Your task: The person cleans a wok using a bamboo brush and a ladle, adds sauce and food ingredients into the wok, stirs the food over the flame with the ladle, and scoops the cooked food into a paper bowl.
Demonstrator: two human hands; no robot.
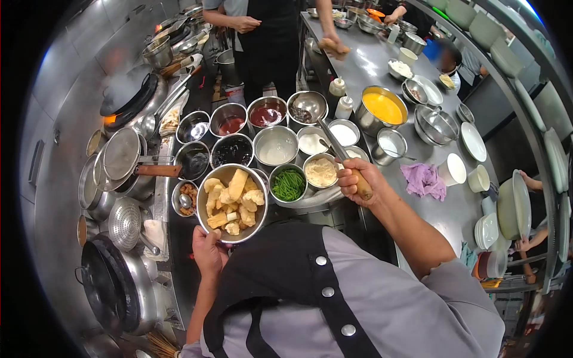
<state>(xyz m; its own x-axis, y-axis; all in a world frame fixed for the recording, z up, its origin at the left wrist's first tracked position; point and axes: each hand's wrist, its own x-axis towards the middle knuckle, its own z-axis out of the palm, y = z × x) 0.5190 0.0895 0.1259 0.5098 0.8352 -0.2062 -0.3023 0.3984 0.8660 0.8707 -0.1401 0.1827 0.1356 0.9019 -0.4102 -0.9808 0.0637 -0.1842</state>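
Note:
My left hand (209,253) grips the rim of a steel bowl (260,224) from below left. Golden, battered-looking fried pieces (234,200) fill the bowl. In my right hand (365,179) is the wooden handle of a long metal ladle (339,135), closed around it. Its shaft runs up to a round metal head over the seasoning pots, with something dark inside; I cannot tell where head and pot part. Close to both hands stand a pot of chopped green herbs (289,182) and a pot of pale beige paste or powder (320,171).
Steel pots with red sauce (231,124) and black sauce (231,150) stand ahead. A yellow liquid pot (385,107) and purple cloth (424,180) sit on the right counter. Woks (101,280) and strainers (125,224) line the left. A co-worker (268,48) stands opposite.

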